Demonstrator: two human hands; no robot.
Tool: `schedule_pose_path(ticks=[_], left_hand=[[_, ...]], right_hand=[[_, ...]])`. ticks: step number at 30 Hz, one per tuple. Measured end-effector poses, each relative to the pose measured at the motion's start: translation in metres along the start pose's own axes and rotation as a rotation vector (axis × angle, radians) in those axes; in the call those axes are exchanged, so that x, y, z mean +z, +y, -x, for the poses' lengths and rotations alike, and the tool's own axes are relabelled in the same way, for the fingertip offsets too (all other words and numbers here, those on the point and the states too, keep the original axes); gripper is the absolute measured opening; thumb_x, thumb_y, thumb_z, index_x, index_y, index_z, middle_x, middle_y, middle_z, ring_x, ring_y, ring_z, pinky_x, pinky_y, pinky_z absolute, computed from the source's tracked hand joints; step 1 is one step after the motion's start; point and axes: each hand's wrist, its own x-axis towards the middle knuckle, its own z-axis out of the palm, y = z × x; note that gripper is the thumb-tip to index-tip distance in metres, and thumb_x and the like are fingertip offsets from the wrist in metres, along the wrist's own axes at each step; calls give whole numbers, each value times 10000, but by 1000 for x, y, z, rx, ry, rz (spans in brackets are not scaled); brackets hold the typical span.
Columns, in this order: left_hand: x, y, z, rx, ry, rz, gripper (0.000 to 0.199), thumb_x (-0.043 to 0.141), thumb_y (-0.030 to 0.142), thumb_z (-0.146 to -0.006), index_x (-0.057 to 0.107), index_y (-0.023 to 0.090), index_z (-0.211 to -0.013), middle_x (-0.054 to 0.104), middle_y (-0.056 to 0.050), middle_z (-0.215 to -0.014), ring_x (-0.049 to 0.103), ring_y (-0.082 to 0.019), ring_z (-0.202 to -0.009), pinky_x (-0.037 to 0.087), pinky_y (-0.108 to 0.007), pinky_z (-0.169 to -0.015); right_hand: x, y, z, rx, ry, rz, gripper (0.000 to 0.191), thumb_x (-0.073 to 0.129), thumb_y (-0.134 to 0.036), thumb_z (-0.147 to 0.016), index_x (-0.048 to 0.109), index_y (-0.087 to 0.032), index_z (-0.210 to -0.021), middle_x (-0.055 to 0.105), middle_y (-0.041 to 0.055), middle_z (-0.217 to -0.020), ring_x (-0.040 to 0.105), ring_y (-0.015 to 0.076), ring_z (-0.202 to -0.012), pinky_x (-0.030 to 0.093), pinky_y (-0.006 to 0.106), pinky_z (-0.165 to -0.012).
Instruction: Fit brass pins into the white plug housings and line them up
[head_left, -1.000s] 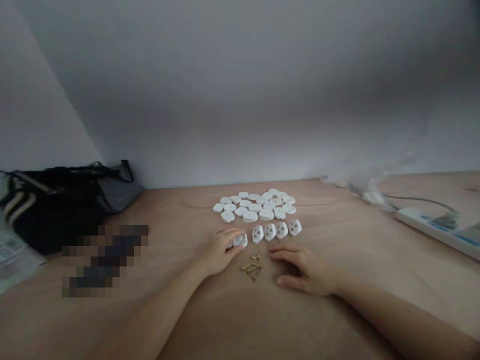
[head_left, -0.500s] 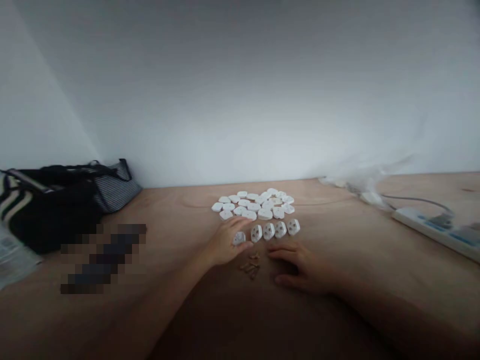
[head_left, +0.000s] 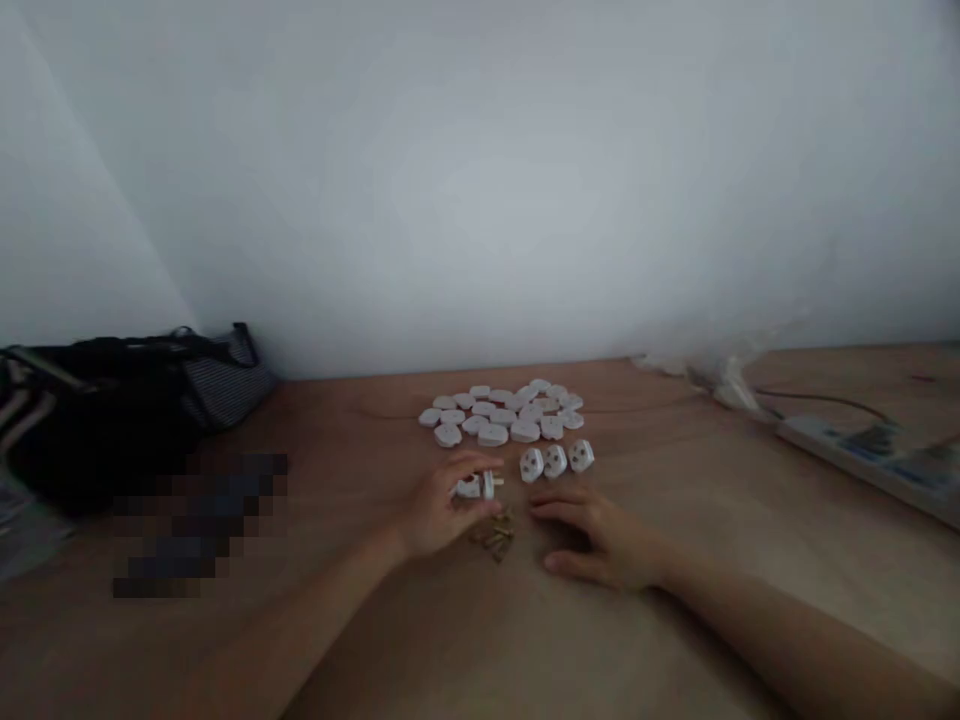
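My left hand (head_left: 439, 508) curls its thumb and fingers around a white plug body (head_left: 488, 485); a short pin sticks out of it toward the right. Another white plug piece (head_left: 469, 487) lies within the same hand, partly covered by the fingers. My right hand (head_left: 600, 538) rests on the table, fingers apart and holding nothing. Just beyond it, three white plug bodies with holes (head_left: 554, 461) stand in a row. Several small brass pins (head_left: 495, 538) lie loose between the two hands.
A cluster of several white plug shells (head_left: 501, 416) lies near the wall. A black bag (head_left: 112, 410) stands at the left, with a blurred-out object (head_left: 210, 525) before it. At the right are a power strip (head_left: 862, 460) with a cable and a clear plastic bag (head_left: 731, 385).
My left hand has taken the leftmost plug body out of the row, leaving three, and turned it so its pin points right. My right hand stays in nearly the same place.
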Motion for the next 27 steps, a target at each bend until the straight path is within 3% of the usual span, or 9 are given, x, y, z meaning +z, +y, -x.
schedule_pose_path(ticks=[4,7,13,17,20,24,27], left_hand=[[2,5,33,-83,30,128,295,701,237,-701,565,184,-958,629,-69,-1027,598,-215,-962,474,-329,-851],[6,5,44,-120,52,220,253,688,199,-695,526,189,-889,625,-70,-1024,612,-209,-939,487,-323,-826],[3,6,39,-47,7,111,352,697,217,-704,559,203,-1028,625,-65,-1028,599,-216,-953,467,-353,-860],[2,4,39,25,0,73,233,693,244,-726,633,204,-948,616,-79,-1058,598,-217,-972,473,-344,-861],[3,3,41,9,22,74,186,696,253,-715,645,196,-885,632,-82,-1028,616,-217,-938,489,-336,-839],[3,6,41,-57,89,49,389,700,243,-687,580,205,-1056,642,-72,-1046,610,-231,-969,484,-347,-858],[1,8,39,-17,86,11,316,709,249,-668,608,202,-964,653,-67,-1016,616,-232,-948,484,-349,-852]], right_hand=[[-1,-1,-1,11,-11,4,512,612,-404,-781,526,-163,-1225,526,137,-1266,466,279,-1177,382,452,-992],[0,-1,-1,11,-13,-4,503,611,-400,-783,526,-178,-1227,524,127,-1270,467,276,-1175,387,447,-989],[1,0,0,44,-30,11,536,615,-412,-778,516,-157,-1239,516,137,-1273,455,279,-1184,385,448,-994],[0,-1,-1,32,-27,3,515,603,-409,-790,516,-172,-1239,518,132,-1276,455,281,-1188,377,463,-996],[0,-1,-1,29,-25,1,509,605,-403,-788,519,-174,-1235,521,133,-1275,461,283,-1185,377,464,-995],[1,0,0,24,-13,5,509,614,-414,-780,529,-176,-1222,520,132,-1274,459,286,-1185,381,458,-995],[1,1,0,22,-12,9,512,616,-409,-780,525,-175,-1227,523,130,-1270,459,283,-1183,383,457,-993]])
